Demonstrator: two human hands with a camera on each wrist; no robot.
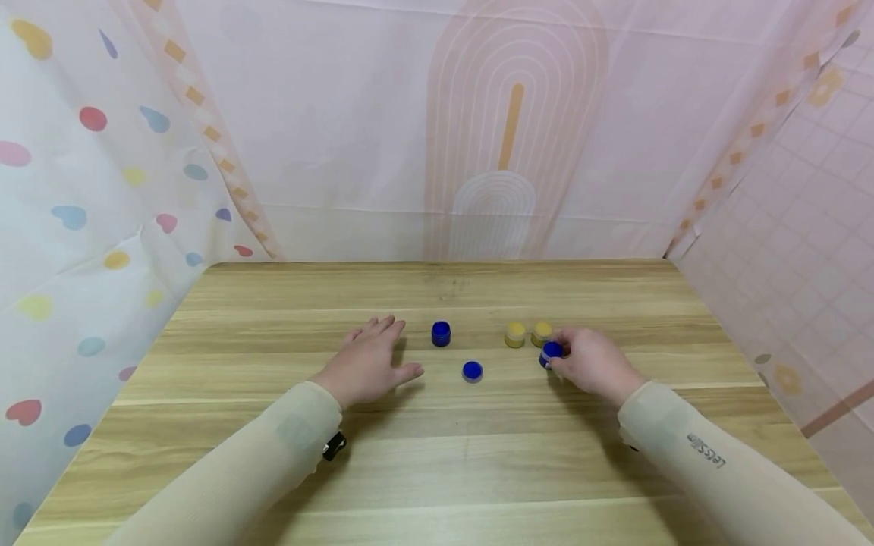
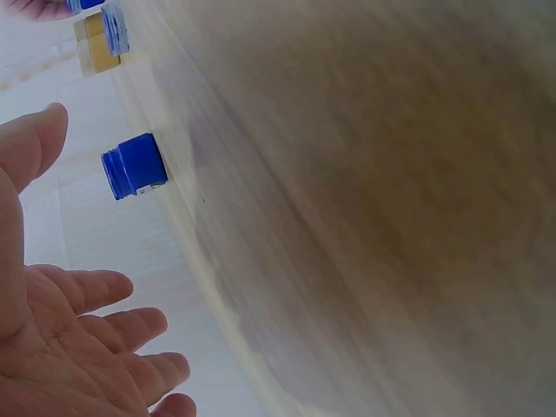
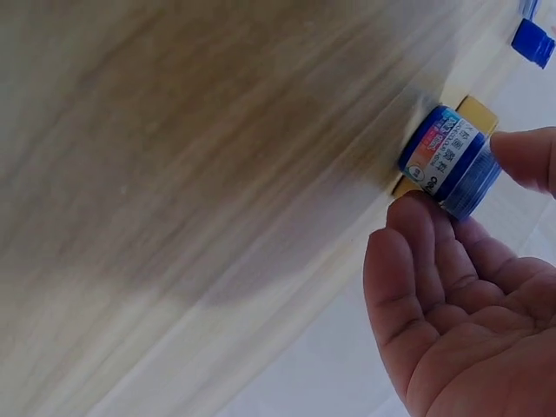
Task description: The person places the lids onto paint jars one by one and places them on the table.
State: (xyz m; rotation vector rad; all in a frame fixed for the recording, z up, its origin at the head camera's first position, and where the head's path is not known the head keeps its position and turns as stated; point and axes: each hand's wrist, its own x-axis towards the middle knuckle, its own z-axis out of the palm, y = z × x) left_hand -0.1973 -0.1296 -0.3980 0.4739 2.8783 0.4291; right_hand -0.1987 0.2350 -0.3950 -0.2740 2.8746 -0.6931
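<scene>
My right hand [image 1: 595, 364] pinches a small blue paint jar [image 3: 447, 161] between thumb and fingers. That jar has a printed label and a clear-rimmed lid, and stands right in front of two yellow jars. Over on the left, my left hand [image 1: 365, 362] is spread above the table, fingers straight and holding nothing. Closest to it is a lidless blue jar [image 2: 136, 166] with its threaded neck showing. A loose round blue lid [image 1: 473, 371] lies on the table between the hands, a little nearer to me than the lidless jar.
One yellow jar [image 1: 515, 334] and a second yellow jar [image 1: 542, 333] stand side by side behind the right hand's jar. All sit on a wood-grain table [image 1: 451, 470]. Patterned cloth [image 1: 341, 136] hangs behind it and along both sides.
</scene>
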